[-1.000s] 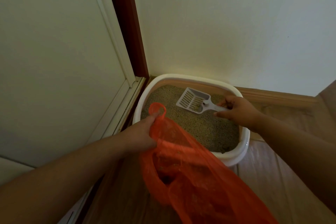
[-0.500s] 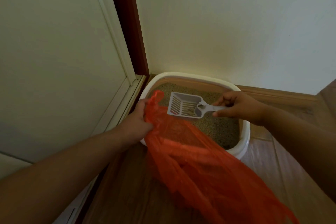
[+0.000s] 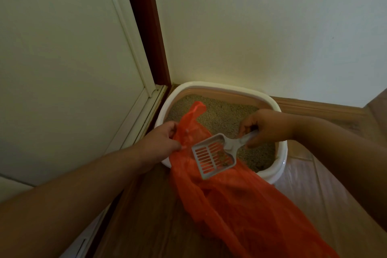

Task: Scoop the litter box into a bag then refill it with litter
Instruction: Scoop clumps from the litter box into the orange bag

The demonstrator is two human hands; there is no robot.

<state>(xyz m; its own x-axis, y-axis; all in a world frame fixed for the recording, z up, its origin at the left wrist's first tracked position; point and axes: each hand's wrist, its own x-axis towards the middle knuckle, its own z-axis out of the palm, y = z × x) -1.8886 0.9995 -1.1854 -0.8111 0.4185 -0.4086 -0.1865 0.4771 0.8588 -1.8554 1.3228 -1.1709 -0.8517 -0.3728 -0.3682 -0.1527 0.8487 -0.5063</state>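
A white litter box (image 3: 219,87) with tan litter (image 3: 217,115) sits in the corner on the floor. My left hand (image 3: 161,139) grips the top edge of an orange plastic bag (image 3: 240,205) that drapes over the box's near rim and down across the floor. My right hand (image 3: 266,126) holds the handle of a grey slotted scoop (image 3: 213,156). The scoop's blade hangs over the bag, tilted toward me, with a small clump of litter in its right corner.
A white sliding door with its track (image 3: 138,119) runs along the left, beside a dark red door frame (image 3: 146,27). A pale wall with a wooden baseboard (image 3: 318,107) stands behind the box. Wooden floor (image 3: 150,216) lies under the bag.
My right hand lifted the scoop out of the litter and swung it left and toward me, over the bag. My left hand kept its hold on the bag's edge.
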